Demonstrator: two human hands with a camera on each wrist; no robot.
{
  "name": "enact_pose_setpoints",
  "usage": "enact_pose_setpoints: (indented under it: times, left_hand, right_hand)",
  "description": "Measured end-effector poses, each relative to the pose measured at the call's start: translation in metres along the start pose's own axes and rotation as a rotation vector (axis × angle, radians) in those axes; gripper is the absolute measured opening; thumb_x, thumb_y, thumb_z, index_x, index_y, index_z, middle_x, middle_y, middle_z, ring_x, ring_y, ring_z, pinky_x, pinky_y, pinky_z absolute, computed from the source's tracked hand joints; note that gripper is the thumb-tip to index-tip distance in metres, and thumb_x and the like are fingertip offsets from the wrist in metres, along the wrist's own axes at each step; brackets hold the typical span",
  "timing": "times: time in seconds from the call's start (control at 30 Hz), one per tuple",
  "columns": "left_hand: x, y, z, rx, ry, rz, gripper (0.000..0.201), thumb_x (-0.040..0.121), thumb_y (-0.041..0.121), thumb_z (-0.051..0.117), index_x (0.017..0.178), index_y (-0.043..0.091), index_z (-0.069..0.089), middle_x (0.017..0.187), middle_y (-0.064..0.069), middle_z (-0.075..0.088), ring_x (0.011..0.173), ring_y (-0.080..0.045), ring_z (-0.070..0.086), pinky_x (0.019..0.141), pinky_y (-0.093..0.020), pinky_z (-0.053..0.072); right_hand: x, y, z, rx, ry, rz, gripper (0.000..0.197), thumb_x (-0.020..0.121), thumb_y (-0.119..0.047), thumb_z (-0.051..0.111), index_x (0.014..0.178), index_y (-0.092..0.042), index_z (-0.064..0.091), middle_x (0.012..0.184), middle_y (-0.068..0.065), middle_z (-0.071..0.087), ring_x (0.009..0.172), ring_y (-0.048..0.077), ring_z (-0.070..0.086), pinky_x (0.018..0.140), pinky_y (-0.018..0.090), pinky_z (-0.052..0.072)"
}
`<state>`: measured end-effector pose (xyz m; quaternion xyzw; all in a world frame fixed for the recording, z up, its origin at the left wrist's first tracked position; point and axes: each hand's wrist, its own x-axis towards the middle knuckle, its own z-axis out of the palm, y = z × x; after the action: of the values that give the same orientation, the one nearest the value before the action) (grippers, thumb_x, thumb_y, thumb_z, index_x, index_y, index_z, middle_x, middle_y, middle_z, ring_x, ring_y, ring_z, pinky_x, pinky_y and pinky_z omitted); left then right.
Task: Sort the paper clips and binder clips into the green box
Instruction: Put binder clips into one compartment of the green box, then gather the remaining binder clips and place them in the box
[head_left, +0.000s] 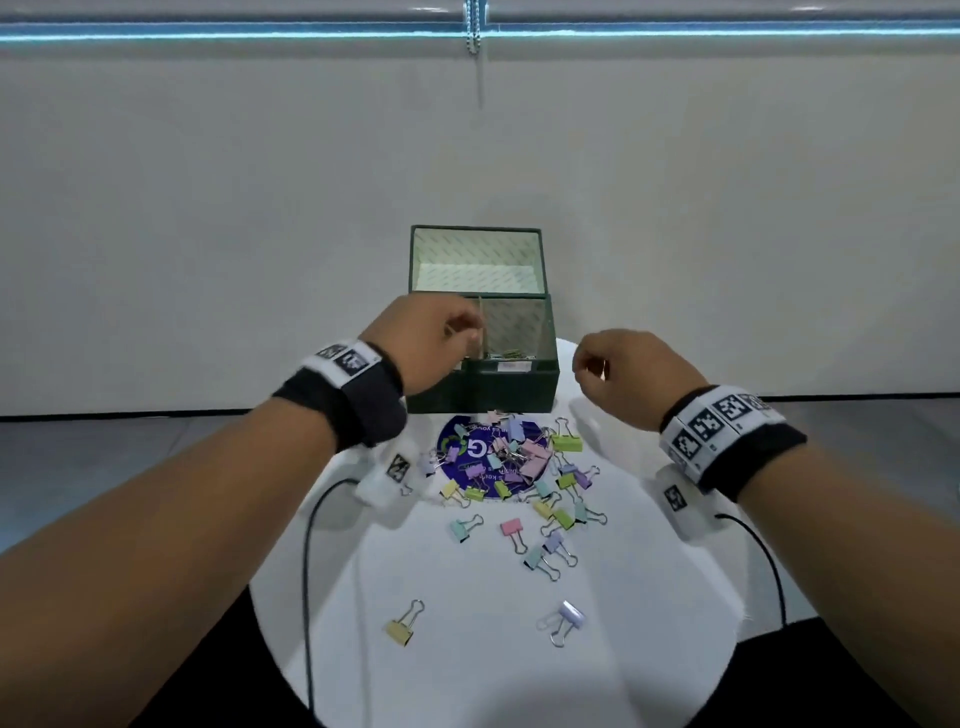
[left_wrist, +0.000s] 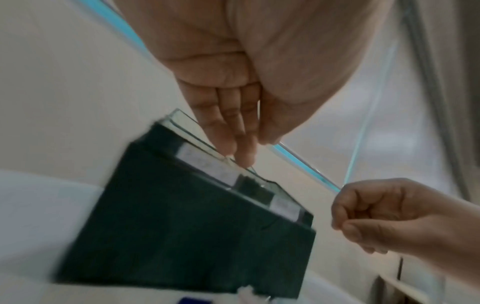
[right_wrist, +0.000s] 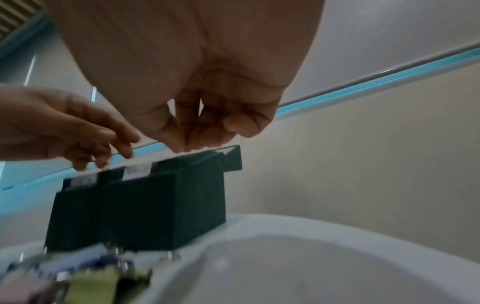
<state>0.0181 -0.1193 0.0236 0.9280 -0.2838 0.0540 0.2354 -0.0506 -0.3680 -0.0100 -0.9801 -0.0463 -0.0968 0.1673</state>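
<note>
The green box (head_left: 483, 389) stands at the far edge of the round white table (head_left: 467, 675), its lid (head_left: 478, 260) tipped back. A divider splits it; thin paper clips (head_left: 511, 355) lie in the right compartment. My left hand (head_left: 457, 332) hovers over the left compartment by the divider, fingers (left_wrist: 241, 148) fairly straight and pointing down, with nothing visible in them. My right hand (head_left: 589, 369) hangs just right of the box, its fingertips (right_wrist: 192, 144) curled against the thumb; no clip shows there. A heap of pastel binder clips (head_left: 514, 457) lies in front of the box.
The heap partly covers a purple round sticker (head_left: 470, 447). Stray binder clips lie nearer me, one yellow (head_left: 402, 626) and one lilac (head_left: 566, 618). Black cables (head_left: 307, 571) hang from both wrists along the table's sides. A pale wall rises behind the box.
</note>
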Motion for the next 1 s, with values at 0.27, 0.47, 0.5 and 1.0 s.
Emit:
enact_pose_setpoints:
  times: [0.27, 0.47, 0.5, 1.0]
  left_hand:
    - [-0.077, -0.048, -0.003, 0.352, -0.445, -0.022, 0.044, 0.084, 0.029, 0.055, 0.126, 0.041, 0.058, 0.118, 0.018, 0.057, 0.097, -0.004, 0.058, 0.086, -0.025, 0.049]
    - [-0.101, -0.055, 0.002, 0.278, -0.513, 0.028, 0.035, 0.084, 0.036, 0.066, 0.119, 0.043, 0.065, 0.115, 0.018, 0.054, 0.101, -0.001, 0.055, 0.084, -0.013, 0.041]
    - [-0.101, -0.056, 0.005, 0.291, -0.483, 0.025, 0.03, 0.085, 0.037, 0.067, 0.114, 0.041, 0.068, 0.113, 0.018, 0.055, 0.1, -0.002, 0.056, 0.082, -0.013, 0.039]
    - [-0.08, -0.044, 0.018, 0.222, -0.356, 0.008, 0.035, 0.096, 0.01, 0.045, 0.107, 0.031, 0.071, 0.102, 0.009, 0.05, 0.097, -0.012, 0.054, 0.085, -0.023, 0.041]
  right_hand:
    - [-0.008, 0.005, 0.021, -0.018, -0.241, -0.025, 0.014, 0.091, -0.031, 0.064, 0.099, -0.039, 0.073, 0.093, -0.024, 0.062, 0.084, 0.0, 0.058, 0.077, 0.022, 0.047]
    - [-0.008, 0.004, 0.034, -0.026, -0.262, -0.029, 0.019, 0.091, -0.054, 0.059, 0.107, -0.049, 0.069, 0.104, -0.023, 0.071, 0.086, -0.004, 0.061, 0.084, 0.027, 0.053]
    - [-0.008, 0.001, 0.034, -0.03, -0.258, -0.04, 0.021, 0.092, -0.052, 0.057, 0.11, -0.048, 0.068, 0.107, -0.022, 0.071, 0.088, -0.002, 0.061, 0.087, 0.028, 0.053]
    - [-0.003, -0.052, 0.044, -0.13, -0.327, -0.164, 0.029, 0.092, -0.036, 0.064, 0.121, -0.035, 0.063, 0.115, -0.008, 0.059, 0.104, 0.017, 0.058, 0.087, 0.032, 0.053]
